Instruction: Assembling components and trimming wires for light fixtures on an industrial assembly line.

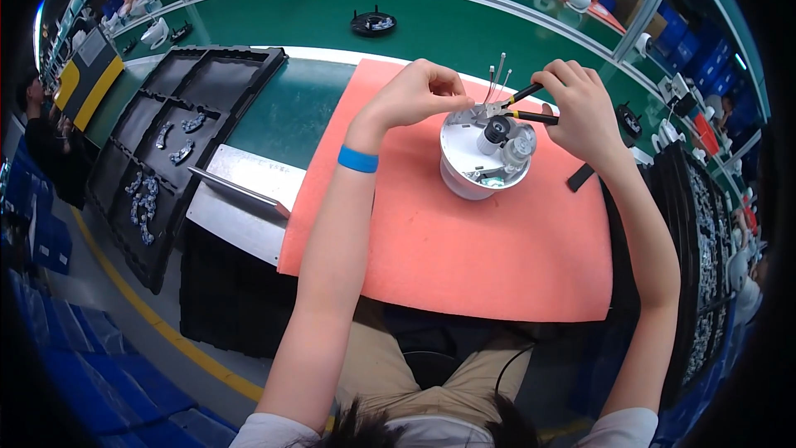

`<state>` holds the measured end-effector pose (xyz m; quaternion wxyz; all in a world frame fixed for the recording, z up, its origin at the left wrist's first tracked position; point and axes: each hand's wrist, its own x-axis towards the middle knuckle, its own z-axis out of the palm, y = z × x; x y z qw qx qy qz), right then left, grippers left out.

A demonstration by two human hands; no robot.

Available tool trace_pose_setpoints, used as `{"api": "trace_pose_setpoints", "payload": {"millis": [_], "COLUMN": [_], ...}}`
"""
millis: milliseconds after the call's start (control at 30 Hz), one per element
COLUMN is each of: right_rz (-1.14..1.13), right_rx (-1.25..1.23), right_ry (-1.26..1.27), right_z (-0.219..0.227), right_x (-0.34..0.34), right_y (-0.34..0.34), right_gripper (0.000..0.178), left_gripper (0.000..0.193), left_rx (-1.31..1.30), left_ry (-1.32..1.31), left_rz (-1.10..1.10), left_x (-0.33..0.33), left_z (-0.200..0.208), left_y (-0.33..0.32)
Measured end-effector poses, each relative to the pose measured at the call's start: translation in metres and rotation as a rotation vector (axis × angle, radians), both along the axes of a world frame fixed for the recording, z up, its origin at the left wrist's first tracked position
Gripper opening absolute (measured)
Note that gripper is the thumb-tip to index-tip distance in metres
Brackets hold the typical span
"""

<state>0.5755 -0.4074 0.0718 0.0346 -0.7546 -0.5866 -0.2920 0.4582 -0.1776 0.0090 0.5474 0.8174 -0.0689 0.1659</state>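
Note:
On the orange-pink mat (431,257) stands a white round housing (466,184), its inside facing up. Inside it I see a black-topped cylinder (496,133), a clear round part (521,148) and a bit of green. Thin wires with white ends (496,75) rise from its far edge. My right hand (580,112) grips pliers with black and yellow handles (531,116), their jaws at the housing's far rim. At the far left rim, next to the jaws, my left hand (414,95) is closed in a pinch; what lies between its fingertips is too small to make out.
Left of the mat are a metal plate with a raised bar (249,199) and a black compartment tray (199,87) with several small parts. A black strip (580,177) lies at the mat's right. Beyond, a green conveyor (307,12) carries a black round base (373,22).

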Motion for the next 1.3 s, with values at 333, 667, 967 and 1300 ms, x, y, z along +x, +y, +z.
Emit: {"api": "trace_pose_setpoints", "payload": {"millis": [333, 667, 967, 1300], "right_rz": [-0.012, 0.026, -0.015, -0.090], "right_rx": [-0.075, -0.065, -0.125, -0.205], "right_ry": [-0.063, -0.035, 0.038, 0.047], "right_z": [0.000, -0.003, -0.008, -0.011], "right_x": [-0.001, 0.003, 0.007, 0.005], "right_y": [0.006, 0.006, 0.006, 0.008], "right_gripper": [0.029, 0.030, 0.028, 0.023], "left_gripper": [0.017, 0.018, 0.016, 0.018], "left_rx": [-0.014, 0.003, -0.010, 0.007], "left_ry": [0.012, 0.003, -0.017, -0.035], "left_rz": [-0.018, -0.010, 0.014, 0.022], "left_x": [0.000, 0.001, 0.003, 0.006], "left_z": [0.001, 0.000, 0.000, -0.005], "left_y": [-0.003, -0.004, -0.003, -0.002]}}
